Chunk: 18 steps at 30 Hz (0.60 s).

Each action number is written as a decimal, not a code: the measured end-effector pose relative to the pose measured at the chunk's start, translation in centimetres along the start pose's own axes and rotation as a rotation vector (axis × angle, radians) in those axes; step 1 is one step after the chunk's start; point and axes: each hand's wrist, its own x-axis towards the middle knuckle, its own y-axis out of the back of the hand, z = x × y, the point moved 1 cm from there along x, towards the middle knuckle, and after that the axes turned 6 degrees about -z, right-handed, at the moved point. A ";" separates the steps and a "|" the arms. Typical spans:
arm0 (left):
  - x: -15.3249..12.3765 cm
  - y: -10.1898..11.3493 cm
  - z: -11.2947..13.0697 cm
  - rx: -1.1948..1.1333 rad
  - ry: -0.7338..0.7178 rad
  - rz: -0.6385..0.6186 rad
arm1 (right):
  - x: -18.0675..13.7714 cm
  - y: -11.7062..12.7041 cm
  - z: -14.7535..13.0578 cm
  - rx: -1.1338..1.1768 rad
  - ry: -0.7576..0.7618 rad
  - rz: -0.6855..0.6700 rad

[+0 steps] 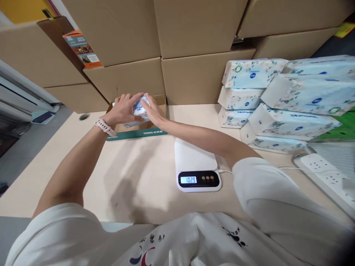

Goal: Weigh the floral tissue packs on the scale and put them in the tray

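Note:
Both my hands reach to the far side of the table and clasp a white tissue pack with a blue print. My left hand grips its left end, fingers curled over the top; a pale watch band sits on that wrist. My right hand holds the right end. The pack hangs over a small open cardboard box with a green front flap. Nearer to me a white kitchen scale stands bare, its display lit and reading 102.9.
Large cardboard boxes are stacked along the back. Several floral tissue packs are piled at the right. A white power strip lies at the right edge. A cable hole sits in the table at the far left.

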 end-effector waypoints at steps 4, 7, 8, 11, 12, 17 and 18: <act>-1.3 -2.8 -6.0 0.007 0.110 -0.068 | 2.4 -2.6 0.6 -0.107 -0.097 -0.152; -1.9 -4.1 -7.4 0.036 0.145 -0.033 | 0.8 -2.6 0.1 -0.317 -0.062 -0.242; -1.7 -4.2 -7.2 0.047 0.152 0.009 | -0.2 -2.0 -0.4 -0.365 -0.022 -0.241; -0.4 -3.8 -4.4 0.044 0.142 0.097 | -5.1 2.3 -3.3 -0.444 0.144 -0.197; 0.2 -3.5 -2.6 0.025 0.120 0.101 | -7.4 4.7 -4.5 -0.473 0.211 -0.155; 3.6 -4.3 10.9 -0.258 -0.161 0.029 | -21.8 21.9 -7.9 -0.863 0.648 0.774; 4.6 -5.2 14.0 -0.349 -0.217 -0.014 | -24.5 25.8 -7.4 -0.830 0.695 0.969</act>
